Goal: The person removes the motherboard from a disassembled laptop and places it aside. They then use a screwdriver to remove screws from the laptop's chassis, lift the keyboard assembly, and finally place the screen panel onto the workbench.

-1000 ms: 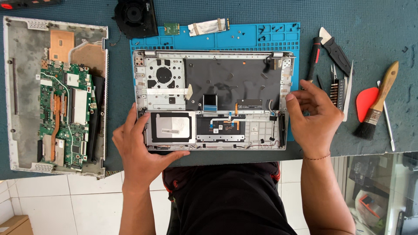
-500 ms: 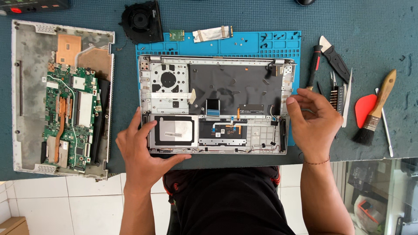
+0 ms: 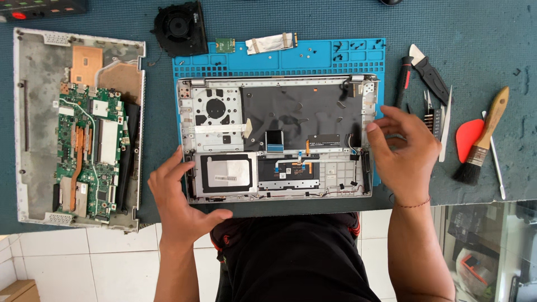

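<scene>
Dark matting covers your table [image 3: 481, 22], with a blue work mat [image 3: 279, 59] at its centre carrying the opened laptop chassis [image 3: 277, 137], underside up. Your left hand [image 3: 179, 198] grips the near left corner, fingers clamped on the edge, thumb under the near rim. Your right hand [image 3: 405, 148], a moment ago pressed to the right edge, now hovers just off it, fingers loosely curled and holding nothing; the chassis has shifted slightly nearer. This suggests one-handed steadying during repositioning. Left lies the removed base with its green circuit board [image 3: 89, 151]; far, a black fan [image 3: 179, 28]; right, a brush [image 3: 481, 140] and screwdrivers [image 3: 411, 75].
</scene>
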